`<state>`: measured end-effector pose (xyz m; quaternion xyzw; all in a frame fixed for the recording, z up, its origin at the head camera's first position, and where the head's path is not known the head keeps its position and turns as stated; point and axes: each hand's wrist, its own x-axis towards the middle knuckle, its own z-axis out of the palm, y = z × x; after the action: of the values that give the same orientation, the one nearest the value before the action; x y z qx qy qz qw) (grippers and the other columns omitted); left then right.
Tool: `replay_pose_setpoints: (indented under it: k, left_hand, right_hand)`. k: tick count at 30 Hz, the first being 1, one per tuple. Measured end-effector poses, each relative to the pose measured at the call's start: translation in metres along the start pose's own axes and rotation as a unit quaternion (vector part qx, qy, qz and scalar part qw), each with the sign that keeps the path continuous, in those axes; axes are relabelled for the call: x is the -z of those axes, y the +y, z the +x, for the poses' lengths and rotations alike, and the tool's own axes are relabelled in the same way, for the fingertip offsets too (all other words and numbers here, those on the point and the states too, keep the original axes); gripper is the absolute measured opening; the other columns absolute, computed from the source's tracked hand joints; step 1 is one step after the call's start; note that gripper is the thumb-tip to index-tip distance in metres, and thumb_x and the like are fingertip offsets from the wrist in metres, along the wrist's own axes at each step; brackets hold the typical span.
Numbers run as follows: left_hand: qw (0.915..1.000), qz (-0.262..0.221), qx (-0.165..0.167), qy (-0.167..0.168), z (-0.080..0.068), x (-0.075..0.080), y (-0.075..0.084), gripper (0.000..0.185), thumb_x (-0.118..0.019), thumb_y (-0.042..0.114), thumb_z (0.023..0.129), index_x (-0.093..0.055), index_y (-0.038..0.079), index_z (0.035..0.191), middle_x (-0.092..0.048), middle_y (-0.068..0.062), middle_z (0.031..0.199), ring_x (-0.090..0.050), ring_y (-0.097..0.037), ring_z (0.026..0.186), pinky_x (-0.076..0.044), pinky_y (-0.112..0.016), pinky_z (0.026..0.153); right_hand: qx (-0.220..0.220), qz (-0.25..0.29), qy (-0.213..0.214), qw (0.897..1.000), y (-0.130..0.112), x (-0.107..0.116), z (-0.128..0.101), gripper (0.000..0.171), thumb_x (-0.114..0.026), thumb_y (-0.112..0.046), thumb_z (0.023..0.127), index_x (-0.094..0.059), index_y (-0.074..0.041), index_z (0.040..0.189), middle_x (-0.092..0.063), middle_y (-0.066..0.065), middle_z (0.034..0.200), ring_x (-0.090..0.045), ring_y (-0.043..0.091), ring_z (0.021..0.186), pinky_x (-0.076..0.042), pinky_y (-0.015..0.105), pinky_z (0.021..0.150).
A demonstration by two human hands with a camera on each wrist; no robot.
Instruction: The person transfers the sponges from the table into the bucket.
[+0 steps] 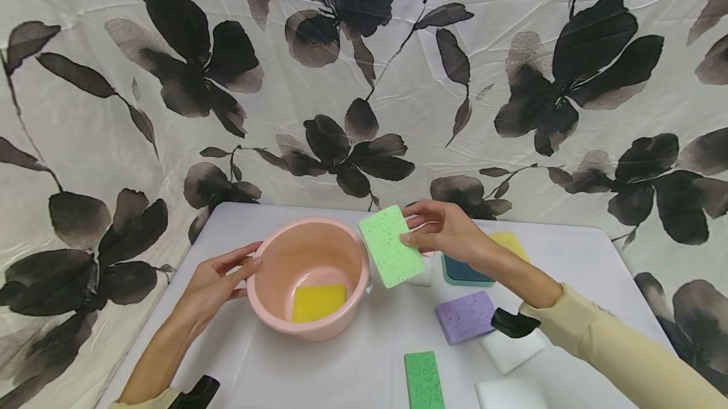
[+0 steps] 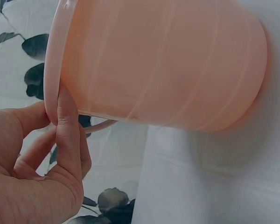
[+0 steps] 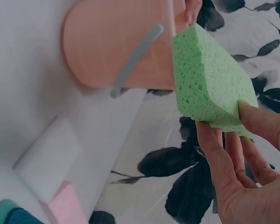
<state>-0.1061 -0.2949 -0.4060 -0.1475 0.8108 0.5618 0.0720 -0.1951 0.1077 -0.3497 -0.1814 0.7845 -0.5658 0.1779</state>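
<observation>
A pink bucket (image 1: 311, 232) stands on the white table, with a yellow sponge (image 1: 319, 303) lying at its bottom. My left hand (image 1: 218, 279) pinches the bucket's rim at its left side; in the left wrist view the thumb and fingers clasp the rim (image 2: 53, 60). Just right of the bucket, my right hand (image 1: 443, 232) holds a light green sponge (image 1: 391, 246) up by its edge, tilted, above the table. The right wrist view shows the porous green sponge (image 3: 214, 77) between thumb and fingers, close by the bucket's rim.
Right of the bucket lie a purple sponge (image 1: 465, 317), a dark blue-and-teal sponge (image 1: 466, 271), a yellow one (image 1: 510, 244), white ones (image 1: 514, 351) and a patterned green sponge (image 1: 423, 378). A pink piece (image 3: 67, 205) shows in the right wrist view. Floral cloth (image 1: 364, 80) hangs behind the table.
</observation>
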Motion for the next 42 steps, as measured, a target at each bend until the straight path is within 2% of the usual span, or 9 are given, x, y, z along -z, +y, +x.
replay_pose_setpoints:
  k: [13, 19, 27, 34, 42]
  left_hand:
    - [1.0000, 0.009, -0.002, 0.001, -0.001, 0.001, 0.002, 0.070, -0.073, 0.044, 0.096, -0.049, 0.014, 0.154, -0.058, -0.014, 0.130, -0.063, -0.008, 0.090, -0.060, -0.024, 0.078]
    - [0.9999, 0.010, -0.002, 0.003, -0.002, 0.002, 0.001, 0.071, -0.073, 0.046, 0.095, -0.049, 0.015, 0.154, -0.058, -0.016, 0.133, -0.064, -0.007, 0.092, -0.060, -0.024, 0.080]
    - [0.9999, 0.012, 0.000, 0.002, -0.001, 0.000, 0.001, 0.071, -0.072, 0.047, 0.095, -0.048, 0.015, 0.155, -0.056, -0.015, 0.134, -0.062, -0.008, 0.093, -0.060, -0.024, 0.079]
    - [1.0000, 0.004, -0.002, 0.002, -0.001, -0.001, 0.000, 0.071, -0.072, 0.045, 0.095, -0.049, 0.014, 0.154, -0.057, -0.015, 0.133, -0.062, -0.006, 0.095, -0.060, -0.025, 0.079]
    - [1.0000, 0.007, -0.003, 0.006, 0.001, -0.001, -0.001, 0.071, -0.072, 0.046, 0.095, -0.049, 0.014, 0.154, -0.057, -0.015, 0.132, -0.061, -0.010, 0.096, -0.060, -0.025, 0.078]
  right_hand:
    - [0.005, 0.028, -0.018, 0.999, -0.020, -0.017, 0.023, 0.048, -0.081, -0.008, 0.088, -0.063, -0.002, 0.132, -0.071, 0.015, 0.115, -0.072, 0.024, 0.094, -0.063, 0.041, 0.080]
    - [0.001, 0.024, -0.029, 0.999, -0.025, -0.029, 0.036, 0.047, -0.082, -0.009, 0.088, -0.064, -0.003, 0.131, -0.070, 0.015, 0.114, -0.072, 0.025, 0.093, -0.063, 0.042, 0.079]
    - [-0.003, 0.018, -0.051, 0.999, -0.029, -0.048, 0.048, 0.043, -0.082, -0.009, 0.088, -0.065, -0.005, 0.128, -0.070, 0.013, 0.112, -0.072, 0.025, 0.093, -0.063, 0.041, 0.078]
    - [-0.015, 0.014, -0.080, 0.997, -0.023, -0.065, 0.059, 0.043, -0.083, -0.011, 0.087, -0.065, -0.004, 0.125, -0.069, 0.012, 0.109, -0.070, 0.023, 0.091, -0.063, 0.037, 0.075]
    - [-0.003, -0.050, -0.083, 0.995, -0.018, -0.084, 0.069, 0.037, -0.084, -0.015, 0.086, -0.070, -0.006, 0.119, -0.071, 0.005, 0.102, -0.066, 0.018, 0.093, -0.057, 0.026, 0.079]
